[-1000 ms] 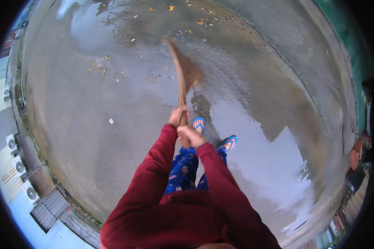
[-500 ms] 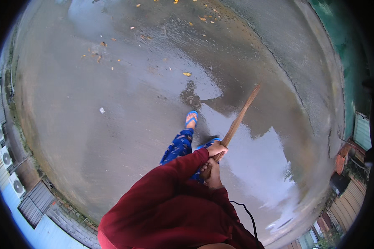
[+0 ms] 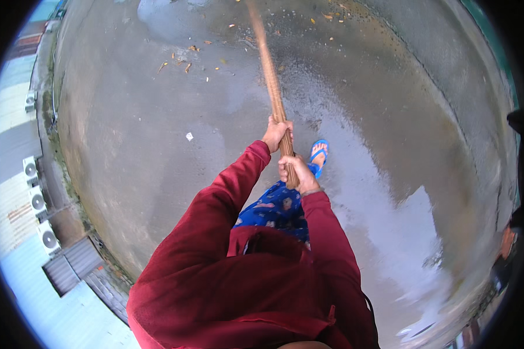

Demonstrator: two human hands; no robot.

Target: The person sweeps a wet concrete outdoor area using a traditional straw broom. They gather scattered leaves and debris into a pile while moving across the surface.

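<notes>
A long brown stick broom (image 3: pixel 269 72), a bundle of thin twigs, reaches from my body toward the far edge of the view, its far end blurred by motion. My left hand (image 3: pixel 278 134) is wrapped round it higher up. Closer to me, my right hand (image 3: pixel 298 173) grips it near its butt end, with the thumb along the bundle. Where the far tip meets the ground I cannot tell.
Wet concrete ground (image 3: pixel 134 157) spreads all round, with a shiny puddle (image 3: pixel 390 227) at the right. Yellow leaves (image 3: pixel 187 67) and a small white scrap (image 3: pixel 189 136) lie ahead. My sandalled foot (image 3: pixel 319 151) is forward. Several outdoor fan units (image 3: pixel 48 235) line the left.
The broom has swung from the right across to straight ahead, and both arms have stretched forward with it. My feet have shifted in a step. Both hands keep their grip.
</notes>
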